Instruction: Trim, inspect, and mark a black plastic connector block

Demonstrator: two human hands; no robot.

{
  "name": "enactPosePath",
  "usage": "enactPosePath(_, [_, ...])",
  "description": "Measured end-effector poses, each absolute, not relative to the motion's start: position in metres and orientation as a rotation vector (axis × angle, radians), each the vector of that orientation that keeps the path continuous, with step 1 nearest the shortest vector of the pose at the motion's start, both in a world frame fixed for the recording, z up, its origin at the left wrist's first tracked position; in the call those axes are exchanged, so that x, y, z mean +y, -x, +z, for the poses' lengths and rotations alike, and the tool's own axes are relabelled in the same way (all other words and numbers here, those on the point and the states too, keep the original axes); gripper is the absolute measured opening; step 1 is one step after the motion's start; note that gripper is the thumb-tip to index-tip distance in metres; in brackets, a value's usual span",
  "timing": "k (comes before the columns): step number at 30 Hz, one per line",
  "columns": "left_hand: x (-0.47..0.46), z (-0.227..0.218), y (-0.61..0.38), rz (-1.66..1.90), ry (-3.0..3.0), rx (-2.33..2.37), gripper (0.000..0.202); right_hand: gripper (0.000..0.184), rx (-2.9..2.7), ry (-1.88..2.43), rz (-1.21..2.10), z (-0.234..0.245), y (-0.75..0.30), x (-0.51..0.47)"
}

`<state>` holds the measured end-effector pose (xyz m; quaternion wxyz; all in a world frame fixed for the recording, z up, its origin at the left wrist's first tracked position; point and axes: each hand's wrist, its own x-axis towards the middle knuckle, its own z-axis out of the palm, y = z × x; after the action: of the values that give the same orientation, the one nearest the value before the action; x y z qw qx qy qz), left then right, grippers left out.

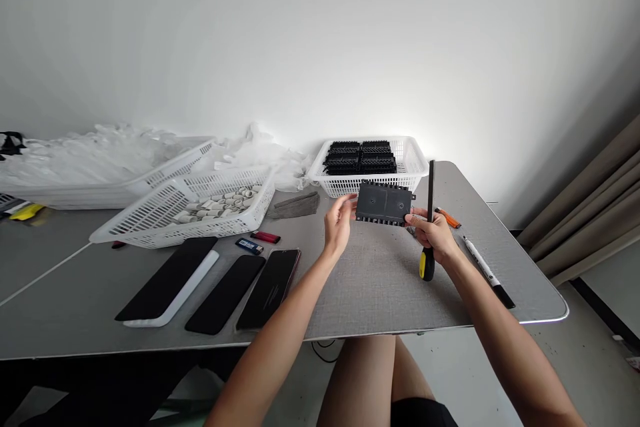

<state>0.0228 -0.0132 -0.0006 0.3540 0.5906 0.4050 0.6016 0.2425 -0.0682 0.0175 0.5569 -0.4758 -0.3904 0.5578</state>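
In front of me, a flat rectangular black plastic part (384, 203) with toothed long edges and two screw-like dots on its face is held up above the table. My left hand (340, 220) is closed on its left edge, with some fingertips hidden behind it. My right hand (434, 233) pinches the lower right corner. The same hand also grips an upright tool that looks like a flat file (431, 190), with a long dark blade and a black and yellow handle (427, 265).
Behind stands a white basket (417, 163) of similar black parts. Left are a basket (150, 213) of short white tubes, clear plastic bags (95, 153), phones (270, 287) and two lighters (265, 237). An orange lighter (449, 217) and a marker (487, 270) lie right, near the table edge.
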Motion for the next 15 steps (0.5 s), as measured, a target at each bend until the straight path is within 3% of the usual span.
enactPosePath(3, [-0.017, 0.003, -0.025, 1.522, -1.485, 0.992, 0.052, 0.055, -0.943, 1.140, 1.274, 0.016, -0.241, -0.068])
enactPosePath(9, [-0.027, 0.004, -0.032, 1.485, -1.593, 1.087, 0.037, 0.057, -1.007, 1.144, 1.263, 0.017, -0.234, -0.072])
enactPosePath(15, [-0.026, 0.003, -0.030, 1.393, -1.585, 1.037, 0.038, 0.059, -0.992, 1.149, 1.245, 0.017, -0.234, -0.071])
